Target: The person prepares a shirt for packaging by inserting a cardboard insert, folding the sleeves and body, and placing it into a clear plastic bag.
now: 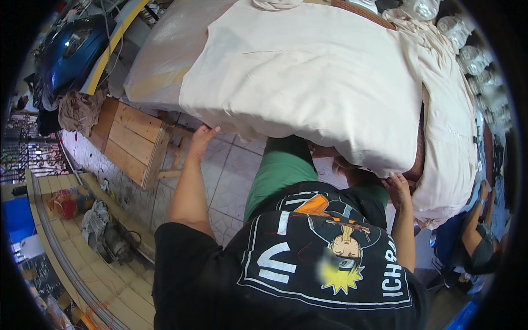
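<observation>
Cream cloth (308, 77), a thick folded stack of it, fills the upper middle of the view and hangs over the near edge of the surface (159, 60) it lies on, which is covered in a shiny pale sheet. The left hand (202, 137) reaches up under the stack's lower left edge, fingers curled against the underside of the cloth and the thumb spread beside them (a loose, open-handed grip rather than a closed fist). The right hand (398, 187) presses up under the lower right corner, fingers partly hidden by the fabric, so how tightly that grip closes cannot be told. Both bare forearms rise from the lower edge, past a black printed shirt (308, 264) and green trousers (278, 176). Below the cloth lies a pale tiled floor (231, 181). To the left stands a wooden pallet (135, 143), leaning by the surface. At the far right, another person's arm (476, 225) shows beside the stack.
</observation>
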`<state>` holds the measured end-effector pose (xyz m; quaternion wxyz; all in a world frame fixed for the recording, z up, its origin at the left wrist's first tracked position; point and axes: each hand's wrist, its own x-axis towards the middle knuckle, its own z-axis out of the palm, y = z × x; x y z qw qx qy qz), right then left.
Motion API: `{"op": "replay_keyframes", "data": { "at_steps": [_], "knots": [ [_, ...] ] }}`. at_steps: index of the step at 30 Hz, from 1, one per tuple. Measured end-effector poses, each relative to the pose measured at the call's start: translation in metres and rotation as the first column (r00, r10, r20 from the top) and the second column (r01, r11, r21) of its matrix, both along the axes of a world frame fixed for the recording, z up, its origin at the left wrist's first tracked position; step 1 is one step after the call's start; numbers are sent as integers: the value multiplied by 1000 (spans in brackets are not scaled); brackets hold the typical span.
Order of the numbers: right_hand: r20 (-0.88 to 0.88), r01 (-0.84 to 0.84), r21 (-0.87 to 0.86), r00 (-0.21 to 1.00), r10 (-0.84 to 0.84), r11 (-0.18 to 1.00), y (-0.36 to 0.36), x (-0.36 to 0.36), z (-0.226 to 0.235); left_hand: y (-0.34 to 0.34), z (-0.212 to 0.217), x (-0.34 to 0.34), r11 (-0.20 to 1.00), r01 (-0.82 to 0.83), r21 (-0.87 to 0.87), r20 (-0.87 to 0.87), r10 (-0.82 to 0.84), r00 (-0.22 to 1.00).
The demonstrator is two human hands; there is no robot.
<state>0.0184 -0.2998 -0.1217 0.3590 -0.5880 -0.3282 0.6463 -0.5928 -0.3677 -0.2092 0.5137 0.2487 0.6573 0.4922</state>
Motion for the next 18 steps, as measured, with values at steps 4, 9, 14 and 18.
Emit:
{"op": "replay_keyframes", "data": {
  "at_steps": [4,9,14,18],
  "knots": [
    [119,-86,-60,989,93,994,-11,7,-2,0,-5,23,998,53,-36,-102,-56,993],
    [279,-142,-133,944,174,981,-19,14,4,-15,-36,-14,978,65,-196,-369,-135,920],
    [559,-473,-333,598,575,816,-3,27,21,-9,-15,-46,676,490,-551,-568,-734,373],
    [472,-597,-121,669,575,793,15,28,97,51,144,68,530,660,-532,-94,-812,575]
  ]
}}
